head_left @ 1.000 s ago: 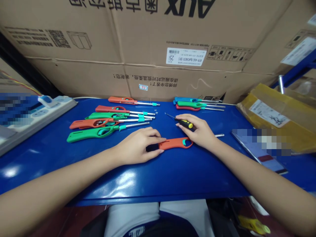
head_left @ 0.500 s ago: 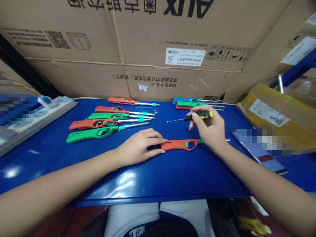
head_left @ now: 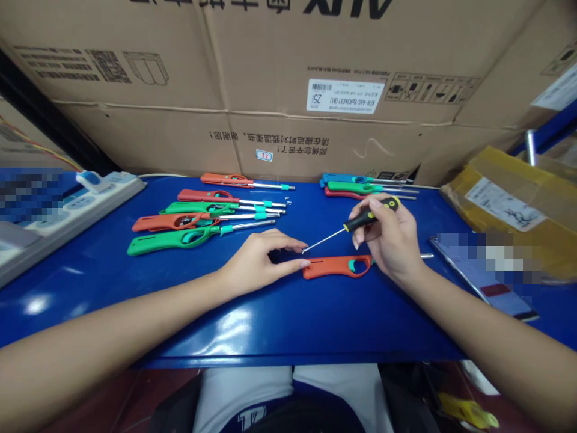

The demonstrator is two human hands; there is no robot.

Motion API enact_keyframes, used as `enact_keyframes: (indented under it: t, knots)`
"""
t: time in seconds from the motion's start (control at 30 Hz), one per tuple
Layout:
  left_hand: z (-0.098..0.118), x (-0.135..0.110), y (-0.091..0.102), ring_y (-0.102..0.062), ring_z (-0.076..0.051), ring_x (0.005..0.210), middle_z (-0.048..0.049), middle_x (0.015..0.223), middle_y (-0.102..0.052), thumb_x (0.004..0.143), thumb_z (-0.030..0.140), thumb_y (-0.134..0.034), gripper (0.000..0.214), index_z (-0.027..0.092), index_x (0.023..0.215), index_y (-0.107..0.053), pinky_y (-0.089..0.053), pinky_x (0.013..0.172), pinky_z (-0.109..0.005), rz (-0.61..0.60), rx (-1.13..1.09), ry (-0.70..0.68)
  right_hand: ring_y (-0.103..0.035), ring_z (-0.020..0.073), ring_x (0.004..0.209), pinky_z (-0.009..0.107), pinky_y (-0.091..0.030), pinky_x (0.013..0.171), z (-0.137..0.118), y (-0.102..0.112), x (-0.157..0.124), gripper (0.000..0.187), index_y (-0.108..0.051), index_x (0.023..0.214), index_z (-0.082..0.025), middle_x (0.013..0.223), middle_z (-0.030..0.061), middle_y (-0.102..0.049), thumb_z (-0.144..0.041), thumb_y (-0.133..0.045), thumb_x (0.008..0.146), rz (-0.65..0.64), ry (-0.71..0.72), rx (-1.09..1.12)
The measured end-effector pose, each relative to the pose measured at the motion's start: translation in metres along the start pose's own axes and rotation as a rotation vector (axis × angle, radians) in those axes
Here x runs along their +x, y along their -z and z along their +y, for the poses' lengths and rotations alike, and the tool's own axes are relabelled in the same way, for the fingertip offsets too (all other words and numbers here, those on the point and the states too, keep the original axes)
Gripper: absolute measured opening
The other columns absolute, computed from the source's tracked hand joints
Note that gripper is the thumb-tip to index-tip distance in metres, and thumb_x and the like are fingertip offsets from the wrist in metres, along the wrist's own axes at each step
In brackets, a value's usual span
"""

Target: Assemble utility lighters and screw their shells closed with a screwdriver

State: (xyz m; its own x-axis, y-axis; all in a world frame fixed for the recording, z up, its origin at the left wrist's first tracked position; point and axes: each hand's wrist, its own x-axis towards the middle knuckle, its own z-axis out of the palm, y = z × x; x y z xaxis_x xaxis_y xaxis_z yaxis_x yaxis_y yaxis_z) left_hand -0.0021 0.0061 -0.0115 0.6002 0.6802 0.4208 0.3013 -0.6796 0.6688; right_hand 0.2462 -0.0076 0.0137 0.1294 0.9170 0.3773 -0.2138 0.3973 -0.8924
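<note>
My right hand [head_left: 396,237] grips a black and yellow screwdriver [head_left: 359,216], its shaft slanting down to the left. A tiny metal piece, apparently a screw, shows at the screwdriver's tip. Close to that tip are the fingertips of my left hand [head_left: 261,258]; its thumb and index finger are apart, and the thumb is at the butt end of an orange lighter [head_left: 331,268]. This long-necked lighter lies flat on the blue table [head_left: 270,325], with a teal trigger. My right hand hides part of its neck, and the metal end sticks out beyond.
Several orange, red and green lighters [head_left: 174,239] lie at the left, more lighters [head_left: 349,187] at the back right. A power strip [head_left: 108,189] borders the left side. A phone [head_left: 487,282] and a yellow-taped package [head_left: 505,198] sit right. A large cardboard box [head_left: 252,72] stands behind.
The screwdriver tip has come down and left to my left fingertips. My left index finger has lifted off the lighter's butt toward the tip. The view has shifted slightly.
</note>
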Motion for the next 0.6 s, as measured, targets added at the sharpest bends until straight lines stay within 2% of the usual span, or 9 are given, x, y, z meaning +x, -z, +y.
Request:
enact_keyframes:
  t: [0.2, 0.6]
  knots:
    - [0.0011, 0.0010, -0.0009, -0.070, -0.016, 0.086, -0.0051, 0.095, -0.079, 0.095, 0.024, -0.069, 0.013, 0.017, 0.100, -0.079, -0.055, 0.079, -0.028, -0.014, -0.050, -0.078, -0.057, 0.0091, 0.039, 0.023, -0.050, 0.038, 0.0000, -0.0038, -0.0028, 0.027, -0.059, 0.083, -0.022, 0.071, -0.0041, -0.069, -0.043, -0.077, 0.084, -0.020, -0.024, -0.006]
    - [-0.0005, 0.0013, 0.0004, -0.071, -0.017, 0.085, -0.0056, 0.093, -0.079, 0.094, 0.024, -0.069, 0.012, 0.019, 0.098, -0.080, -0.056, 0.078, -0.029, -0.019, -0.047, -0.122, -0.058, 0.0086, 0.040, 0.023, -0.049, 0.039, 0.0017, -0.0017, -0.0052, 0.022, -0.059, 0.087, -0.022, 0.074, -0.0047, -0.068, -0.038, -0.073, 0.090, -0.055, 0.030, -0.035]
